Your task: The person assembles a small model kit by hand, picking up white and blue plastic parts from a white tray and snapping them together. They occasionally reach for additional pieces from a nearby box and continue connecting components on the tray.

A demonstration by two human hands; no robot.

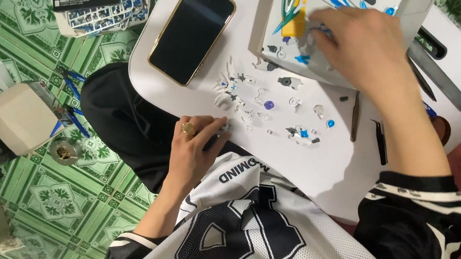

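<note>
Left hand [197, 143] at table [329, 175] edge

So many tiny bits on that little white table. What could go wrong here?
1. The small plastic parts lie loose near the edge of the white table; the left hand resting there could sweep some onto the patterned floor, where they would be hard to find.
2. The right hand reaches into the white box; its forearm passes over the tweezers and could knock them off.
3. The phone lies beside the parts and may get scratched.
</note>
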